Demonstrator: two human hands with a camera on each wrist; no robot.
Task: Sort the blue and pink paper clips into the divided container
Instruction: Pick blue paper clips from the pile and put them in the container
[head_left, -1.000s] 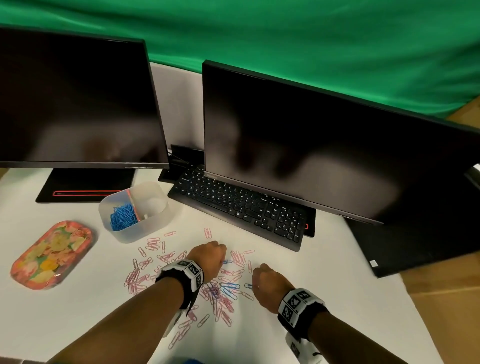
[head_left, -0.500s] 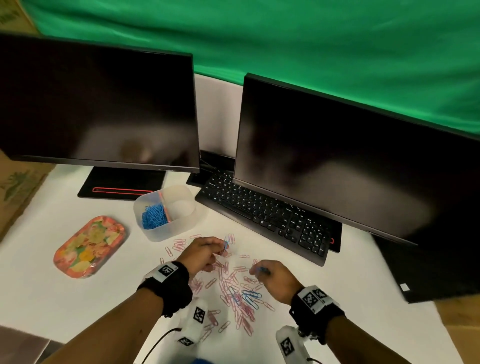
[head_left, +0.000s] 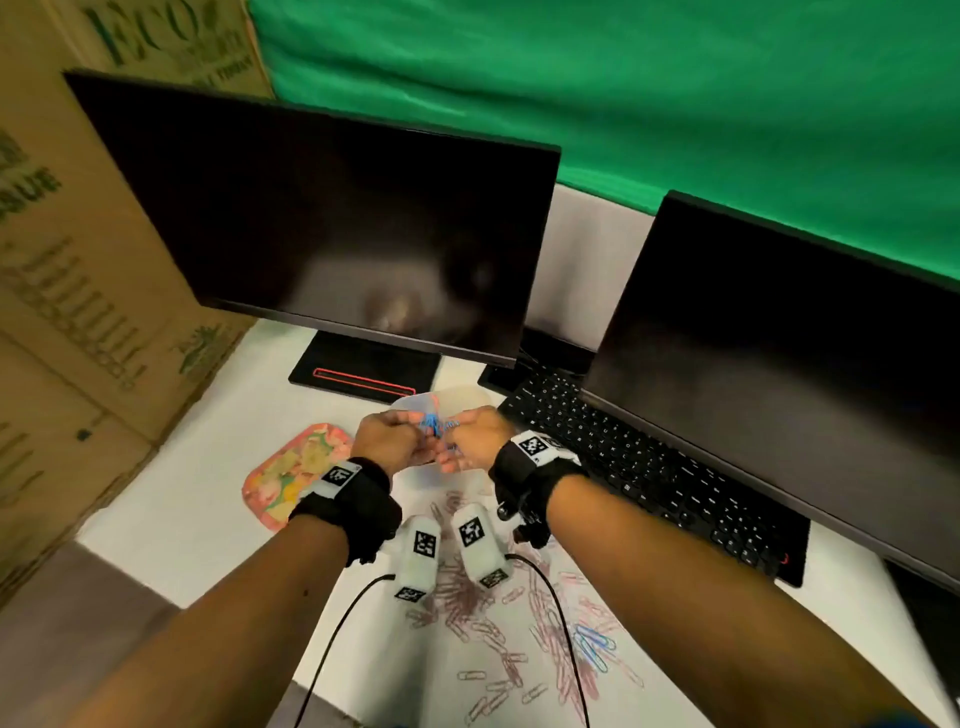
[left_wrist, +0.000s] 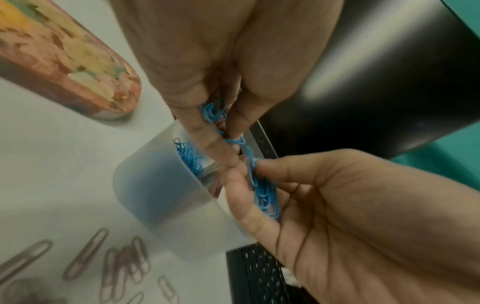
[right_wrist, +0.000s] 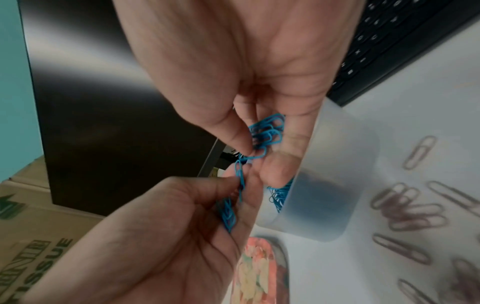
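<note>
We pinch blue clips in both hands over the container, ready to drop them in.

A green cloth hangs across the back from 11 to 2 o'clock. Cardboard boxes stand at 9 to 10 o'clock, beside the white worktop. Two dark monitors stand on it at 12 and 2 o'clock, with a black keyboard under the right one. A pale panel shows between them.
</note>
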